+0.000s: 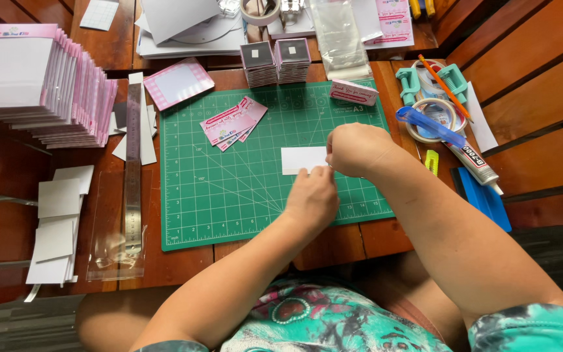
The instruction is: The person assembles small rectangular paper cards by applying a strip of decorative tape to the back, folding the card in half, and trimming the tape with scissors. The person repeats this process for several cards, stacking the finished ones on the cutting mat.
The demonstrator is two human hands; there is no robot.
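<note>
A wooden table (529,91) carries a green cutting mat (229,195). At the far left stands a big stack of pink-edged packets (47,85); clear sleeves (340,32) lie at the far edge. On the mat's right half lies a small white card (301,160). The right hand (356,148) is closed at the card's right end, pinching it. The left hand (313,195) is closed just near of the card, fingertips touching its near edge.

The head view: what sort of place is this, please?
Probably a home craft or packaging table: a green cutting mat, a metal ruler, stacks of pink-edged cards, and both hands holding a small white card.
</note>
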